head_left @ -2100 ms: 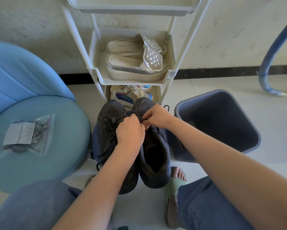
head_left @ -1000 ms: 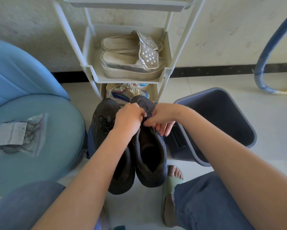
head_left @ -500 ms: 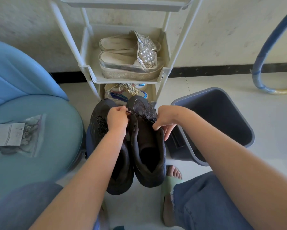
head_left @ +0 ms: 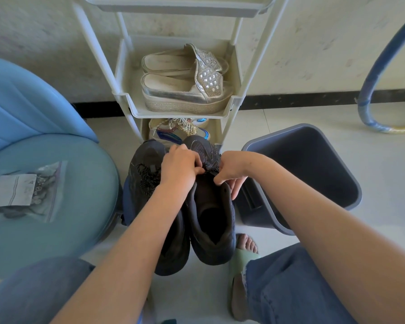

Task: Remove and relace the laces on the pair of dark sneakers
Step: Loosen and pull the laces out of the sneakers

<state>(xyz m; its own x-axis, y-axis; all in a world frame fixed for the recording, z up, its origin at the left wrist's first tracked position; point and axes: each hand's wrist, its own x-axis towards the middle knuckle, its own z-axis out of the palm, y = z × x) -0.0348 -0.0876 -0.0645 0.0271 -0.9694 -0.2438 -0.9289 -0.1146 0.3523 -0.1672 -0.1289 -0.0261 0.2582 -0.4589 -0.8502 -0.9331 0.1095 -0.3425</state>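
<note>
Sneakers [head_left: 206, 249] of dark mesh stand side by side on the pale tiled floor [head_left: 384, 183], toes toward a white plastic shoe rack [head_left: 124, 101]. Over the right sneaker's [head_left: 210, 206] front eyelets the left hand [head_left: 180, 169] curls its fingers round the black lace [head_left: 211, 168]. The right hand [head_left: 231, 171] pinches the same lace between thumb and forefinger, its other fingers hanging loose. The left sneaker [head_left: 145, 157] carries a loose heap of black cord [head_left: 147, 181]. A grey plastic bin [head_left: 313, 164] lies tipped just beside the right sneaker. A round blue chair seat [head_left: 68, 206] holds a clear bag [head_left: 44, 183].
</note>
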